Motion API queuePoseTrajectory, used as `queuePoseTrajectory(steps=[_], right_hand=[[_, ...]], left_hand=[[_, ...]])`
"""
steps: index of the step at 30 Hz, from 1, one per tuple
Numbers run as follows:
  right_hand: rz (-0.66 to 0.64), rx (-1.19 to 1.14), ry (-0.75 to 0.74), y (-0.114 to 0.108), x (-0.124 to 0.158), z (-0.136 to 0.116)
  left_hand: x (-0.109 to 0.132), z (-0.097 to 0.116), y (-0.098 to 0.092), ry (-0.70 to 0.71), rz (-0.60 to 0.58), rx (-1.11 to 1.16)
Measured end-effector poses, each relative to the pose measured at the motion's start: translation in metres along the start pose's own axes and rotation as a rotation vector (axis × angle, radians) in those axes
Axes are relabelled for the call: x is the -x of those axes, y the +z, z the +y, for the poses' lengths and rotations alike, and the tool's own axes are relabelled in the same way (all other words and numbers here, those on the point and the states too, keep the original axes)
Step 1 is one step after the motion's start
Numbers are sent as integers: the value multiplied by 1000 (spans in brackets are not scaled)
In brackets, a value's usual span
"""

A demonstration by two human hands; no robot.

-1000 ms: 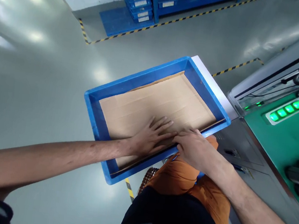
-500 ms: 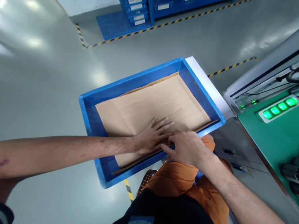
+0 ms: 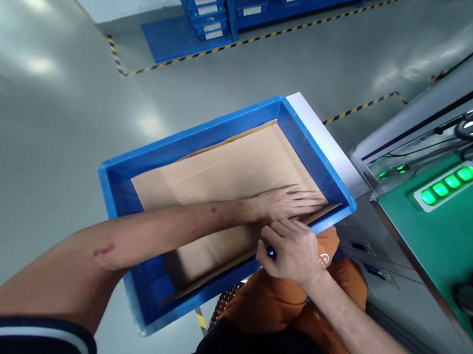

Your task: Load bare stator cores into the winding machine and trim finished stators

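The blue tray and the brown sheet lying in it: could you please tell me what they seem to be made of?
The blue tray looks like moulded plastic, smooth with a slight sheen: its colour is even and its corners rounded. The brown sheet appears to be matt cardboard, probably corrugated: it is tan, with faint straight crease lines and a turned-up edge.
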State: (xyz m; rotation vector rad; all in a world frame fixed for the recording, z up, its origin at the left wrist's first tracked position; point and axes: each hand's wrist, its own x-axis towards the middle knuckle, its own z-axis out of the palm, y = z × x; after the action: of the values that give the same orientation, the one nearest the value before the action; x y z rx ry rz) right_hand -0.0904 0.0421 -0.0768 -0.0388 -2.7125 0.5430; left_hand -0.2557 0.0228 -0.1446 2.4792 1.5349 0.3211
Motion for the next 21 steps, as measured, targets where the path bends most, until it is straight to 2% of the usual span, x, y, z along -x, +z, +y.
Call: queuePoseTrajectory(steps=[3, 6, 10, 13, 15, 17, 21], right_hand=[[-4, -5, 20, 0, -2, 0], [-12, -14, 35, 2, -2, 0], [7, -35, 35, 3, -3, 0], [24, -38, 40, 4, -4, -1], [31, -38, 37, 4, -5, 0], [30, -35, 27, 5, -5, 1], [28, -30, 9, 5, -5, 2]], left_hand=[[-4, -17, -6, 34, 30, 48], [10, -51, -19, 2, 17, 53], [41, -113, -41, -259, 7, 15], [57, -142, -49, -384, 23, 13], [60, -148, -49, -398, 35, 16], [57, -145, -44, -422, 46, 17], [37, -115, -31, -581, 133, -9]])
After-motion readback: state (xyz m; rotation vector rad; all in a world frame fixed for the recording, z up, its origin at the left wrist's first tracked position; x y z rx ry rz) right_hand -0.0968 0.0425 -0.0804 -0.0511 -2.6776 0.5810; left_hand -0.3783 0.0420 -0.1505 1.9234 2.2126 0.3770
